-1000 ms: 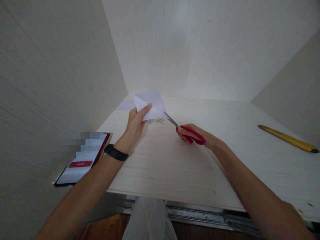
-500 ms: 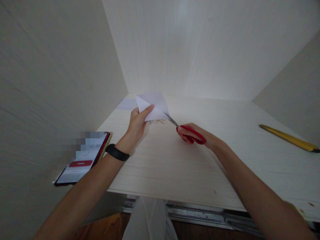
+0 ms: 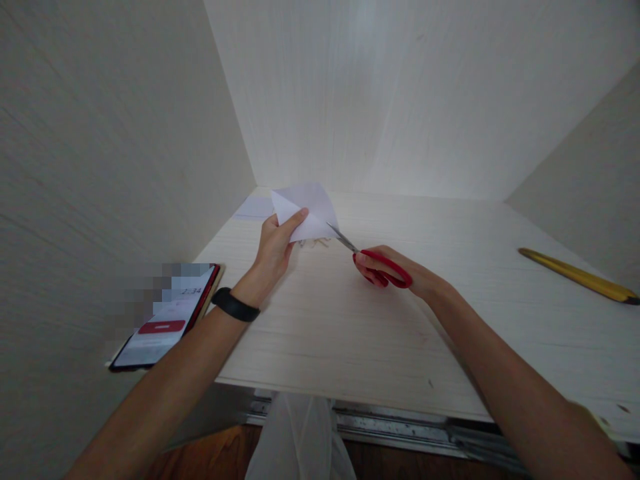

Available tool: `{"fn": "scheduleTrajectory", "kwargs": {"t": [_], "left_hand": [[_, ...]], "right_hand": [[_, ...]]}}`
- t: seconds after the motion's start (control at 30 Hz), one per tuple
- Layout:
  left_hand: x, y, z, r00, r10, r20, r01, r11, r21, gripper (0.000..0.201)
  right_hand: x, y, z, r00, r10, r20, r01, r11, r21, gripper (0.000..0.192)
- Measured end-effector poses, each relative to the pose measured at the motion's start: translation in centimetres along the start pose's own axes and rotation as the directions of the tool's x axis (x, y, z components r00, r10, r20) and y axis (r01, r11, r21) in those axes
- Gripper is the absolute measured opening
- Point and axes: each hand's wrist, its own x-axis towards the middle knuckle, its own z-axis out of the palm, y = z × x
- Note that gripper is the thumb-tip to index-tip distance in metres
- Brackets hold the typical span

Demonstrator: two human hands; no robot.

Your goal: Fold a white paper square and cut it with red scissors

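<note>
Cutting folded paper point(image 3: 307, 210) held above desk point(image 3: 350, 320) | left hand point(image 3: 274, 247) grip pinched on its lower edge | right hand point(image 3: 395, 270) grip closed through red scissors point(image 3: 373, 261), blades at paper's right edge | risk: thumb near cut line, paper twisting

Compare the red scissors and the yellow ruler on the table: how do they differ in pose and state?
The red scissors are held in the right hand, blades at the edge of the folded white paper; the yellow ruler lies untouched, far to the right. The scissors are lifted and point toward the paper; the ruler rests flat on the table. The scissors have metal blades; the ruler is one plain strip. Both are long and slim.
</note>
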Motion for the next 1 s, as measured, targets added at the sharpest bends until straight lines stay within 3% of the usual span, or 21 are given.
{"fn": "scheduleTrajectory", "kwargs": {"t": [0.63, 1.0], "left_hand": [[0.1, -0.2, -0.1, 1.000, 0.009, 0.021, -0.008, 1.000, -0.020, 0.034], [0.0, 0.0, 0.1, 1.000, -0.028, 0.011, 0.028, 0.999, -0.045, 0.030]], "right_hand": [[0.2, 0.0, -0.1, 0.997, 0.039, -0.071, -0.040, 0.999, -0.010, 0.043], [0.4, 1.0, -0.2, 0.998, 0.003, -0.066, -0.004, 1.000, -0.018, 0.041]]}}
